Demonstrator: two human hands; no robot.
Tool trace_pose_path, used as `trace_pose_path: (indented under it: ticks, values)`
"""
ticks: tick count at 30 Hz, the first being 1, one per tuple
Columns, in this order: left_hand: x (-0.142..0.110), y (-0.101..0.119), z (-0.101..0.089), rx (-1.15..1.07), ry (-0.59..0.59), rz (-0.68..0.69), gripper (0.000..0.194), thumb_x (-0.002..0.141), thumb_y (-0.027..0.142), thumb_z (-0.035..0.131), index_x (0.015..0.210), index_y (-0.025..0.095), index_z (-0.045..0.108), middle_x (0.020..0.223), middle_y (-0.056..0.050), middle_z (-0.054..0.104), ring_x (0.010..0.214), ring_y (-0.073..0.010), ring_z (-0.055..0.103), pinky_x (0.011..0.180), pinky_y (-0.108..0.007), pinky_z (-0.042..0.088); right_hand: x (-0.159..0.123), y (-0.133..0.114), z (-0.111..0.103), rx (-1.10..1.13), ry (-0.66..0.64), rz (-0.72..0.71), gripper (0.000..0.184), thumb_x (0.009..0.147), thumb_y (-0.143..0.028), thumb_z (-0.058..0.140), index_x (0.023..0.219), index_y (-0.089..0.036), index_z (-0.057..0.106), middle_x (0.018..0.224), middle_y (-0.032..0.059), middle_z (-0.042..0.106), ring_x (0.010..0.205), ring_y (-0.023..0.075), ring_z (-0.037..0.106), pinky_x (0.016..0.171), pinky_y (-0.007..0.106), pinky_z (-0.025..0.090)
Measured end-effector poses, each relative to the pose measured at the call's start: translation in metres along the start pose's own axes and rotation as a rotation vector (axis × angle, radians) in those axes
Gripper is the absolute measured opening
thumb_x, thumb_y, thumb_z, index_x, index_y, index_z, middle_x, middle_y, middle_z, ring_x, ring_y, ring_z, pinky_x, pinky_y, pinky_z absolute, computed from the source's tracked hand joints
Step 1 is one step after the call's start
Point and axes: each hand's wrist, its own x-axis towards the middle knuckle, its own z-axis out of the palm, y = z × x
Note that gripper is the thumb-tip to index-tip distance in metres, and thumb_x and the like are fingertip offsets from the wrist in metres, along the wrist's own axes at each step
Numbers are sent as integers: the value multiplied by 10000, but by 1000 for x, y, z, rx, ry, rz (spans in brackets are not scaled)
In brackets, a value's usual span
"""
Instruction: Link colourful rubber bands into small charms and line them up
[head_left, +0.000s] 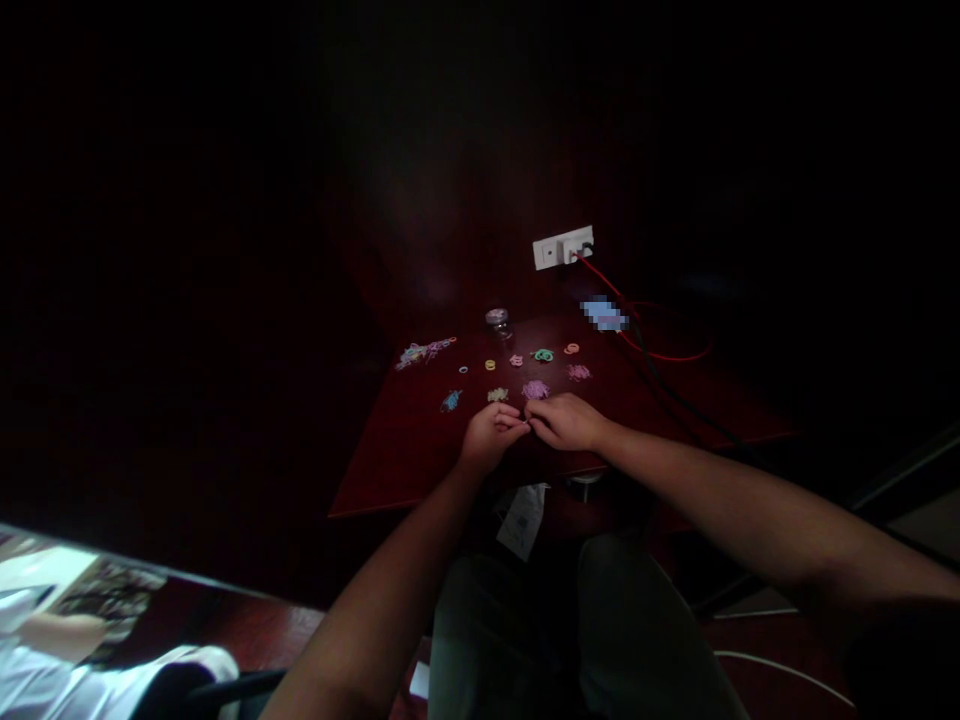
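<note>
My left hand (491, 436) and my right hand (568, 421) meet near the front of the dark red table. Both are closed in a pinch, fingertips almost touching, around a tiny pale thing (526, 422) too small to name. Just beyond the fingers lie small piles of thin bands: purple (535, 390), yellowish (497, 395), blue (451, 400) and pink (579, 372). Behind them is a row of little rings: pale blue (463, 370), yellow (490, 365), pink (516, 361), green (543, 355) and orange (572, 349).
A mixed heap of bands (424, 352) lies at the table's left. A small clear jar (498, 322) stands at the back. Red and black cables run from a wall socket (562, 248) past a blurred-out patch (604, 314). Another person's sleeve (67, 680) shows lower left.
</note>
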Motion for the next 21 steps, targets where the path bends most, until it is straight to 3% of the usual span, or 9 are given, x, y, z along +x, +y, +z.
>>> trace_pose_path:
  ticks: [3, 8, 21]
  values:
    - [-1, -2, 0, 11, 5, 13, 303, 587, 246, 810, 796, 149, 613, 692, -16, 678, 647, -114, 620, 657, -239, 451, -1, 0, 1, 17, 17, 4, 199, 891, -269, 446, 998, -180, 588, 781, 47, 685, 649, 158, 578, 604, 267, 310]
    - [1, -6, 1, 16, 13, 33, 317, 559, 261, 826, 742, 151, 592, 680, -10, 666, 633, -113, 614, 628, -231, 445, -2, 1, 1, 38, 10, -30, 161, 884, -242, 444, 867, -184, 593, 755, 40, 673, 650, 150, 572, 601, 263, 309]
    - [2, -8, 1, 63, -29, 94, 213, 659, 280, 750, 806, 154, 661, 746, -40, 679, 692, -127, 613, 656, -236, 445, -1, -1, 1, 41, 27, 61, 85, 842, -228, 475, 842, -185, 549, 692, 27, 638, 591, 146, 544, 580, 262, 294]
